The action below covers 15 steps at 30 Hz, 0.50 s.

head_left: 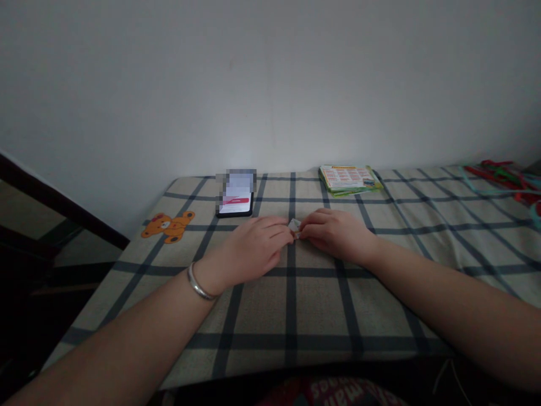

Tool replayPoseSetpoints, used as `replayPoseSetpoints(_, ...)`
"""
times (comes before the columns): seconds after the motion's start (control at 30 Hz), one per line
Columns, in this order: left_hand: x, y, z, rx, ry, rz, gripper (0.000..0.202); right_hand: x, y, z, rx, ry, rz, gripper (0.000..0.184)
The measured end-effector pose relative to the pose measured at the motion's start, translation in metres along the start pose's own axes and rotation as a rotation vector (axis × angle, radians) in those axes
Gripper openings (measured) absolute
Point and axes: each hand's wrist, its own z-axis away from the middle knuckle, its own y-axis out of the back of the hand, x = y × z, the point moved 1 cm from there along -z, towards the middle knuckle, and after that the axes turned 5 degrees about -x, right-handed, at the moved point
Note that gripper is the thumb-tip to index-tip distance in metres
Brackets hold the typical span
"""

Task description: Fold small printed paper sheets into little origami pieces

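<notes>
Between my two hands, low over the checked tablecloth, is a small whitish crumpled piece [295,226] that looks like paper or a thin wrapper. My left hand [257,248], with a silver bangle at its wrist, pinches the piece's left side. From the other side my right hand [335,232] grips it with thumb and fingers pressed together. Most of the piece is hidden by the fingertips, so its exact kind cannot be made out.
A phone [235,203] with a lit screen lies beyond my left hand. An orange teddy bear cutout [169,226] is at the left. Printed cards [350,179] are stacked near the wall. Red, green and pale blue strips [502,176] lie at far right on the tablecloth [321,316].
</notes>
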Motion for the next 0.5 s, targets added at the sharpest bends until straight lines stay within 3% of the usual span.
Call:
replayPoseSetpoints(0.27,-0.0062,-0.0047,0.0008,0.016,0.0,0.036,0.029,-0.0004,-0.0019,-0.0041,0.006,0.029,-0.037,0.02)
replayPoseSetpoints(0.5,-0.0022,-0.0026,0.001,-0.049,0.075,0.069,0.032,0.0025,0.0031,-0.004,-0.026,0.041,0.047,0.018)
